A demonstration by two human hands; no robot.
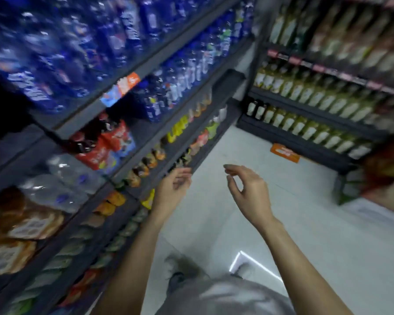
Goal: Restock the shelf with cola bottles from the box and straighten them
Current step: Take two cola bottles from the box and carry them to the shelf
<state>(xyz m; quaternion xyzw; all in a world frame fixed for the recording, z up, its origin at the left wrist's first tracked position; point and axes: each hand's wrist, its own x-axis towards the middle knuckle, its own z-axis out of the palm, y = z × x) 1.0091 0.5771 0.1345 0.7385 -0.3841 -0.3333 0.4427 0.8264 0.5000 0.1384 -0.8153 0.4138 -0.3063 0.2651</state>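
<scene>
The view is blurred by motion. Dark cola bottles with red labels stand on the middle level of the grey shelf at my left. My left hand hangs in front of the shelf's lower edge, fingers loosely curled, holding nothing. To its right, over the pale floor, my right hand is raised with fingers apart and bent, also empty. Both hands are below and to the right of the cola bottles and apart from them. No box can be made out with certainty.
Blue-labelled bottles fill the upper shelves. Small drinks line the low shelf edges. Another rack of pale bottles stands across the aisle at right. An orange sign lies on the white floor. A brown carton edge shows at far right.
</scene>
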